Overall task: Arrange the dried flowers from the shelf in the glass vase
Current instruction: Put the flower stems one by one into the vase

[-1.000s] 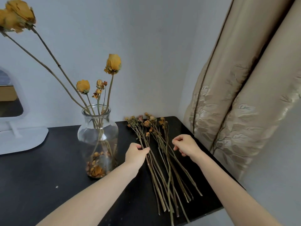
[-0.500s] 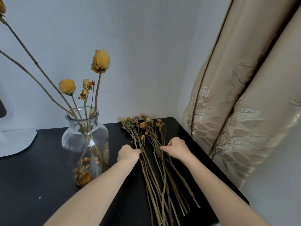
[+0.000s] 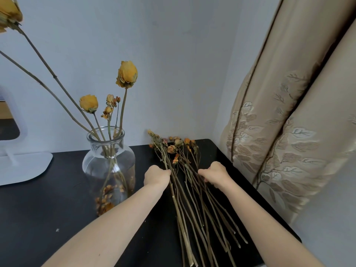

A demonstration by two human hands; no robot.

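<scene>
We take the glass vase (image 3: 108, 162) as our landmark: the loose dried flowers (image 3: 185, 189) lie flat on the black shelf (image 3: 38, 218) just to its right, heads toward the wall, cut ends toward us, so their long axis runs away from us. Our left hand (image 3: 156, 175), the nearer to the vase, is curled on the bundle's left edge; our right hand (image 3: 212, 174) is curled on stems at its right (whether either truly pinches one, we cannot tell). Several yellow blooms already stand in the vase.
</scene>
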